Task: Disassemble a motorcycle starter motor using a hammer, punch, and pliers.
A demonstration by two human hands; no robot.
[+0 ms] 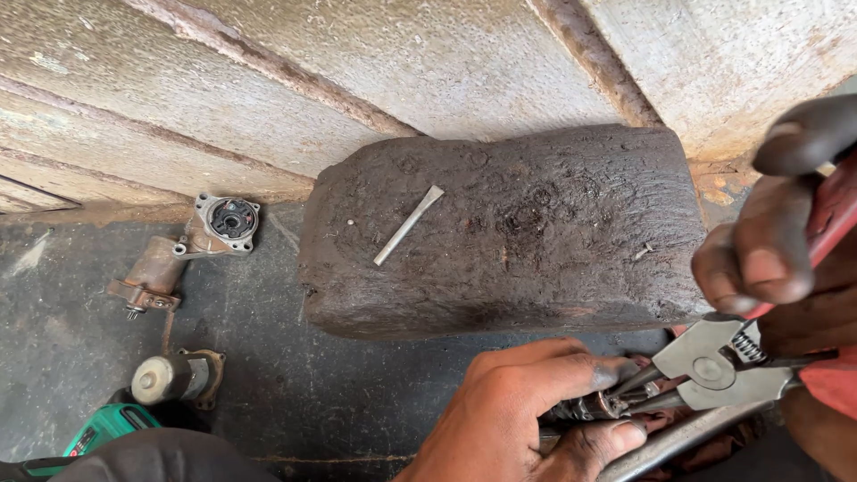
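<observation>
My left hand (518,411) sits at the bottom centre, its fingers closed around a small dark metal part (594,409). My right hand (786,241) at the right edge grips the red handles of a pair of grey pliers (719,361). The plier jaws point left and pinch the small part right by my left fingertips. A dark, worn wooden block (500,232) lies just beyond both hands, with a thin flat metal pin (408,225) resting on its top.
On the dark floor at left lie a rusty motor housing (192,245), a cylindrical motor part (174,377) and a green-and-black object (107,427). A metal rod (669,442) runs under the pliers. A weathered corrugated wall (357,71) stands behind the block.
</observation>
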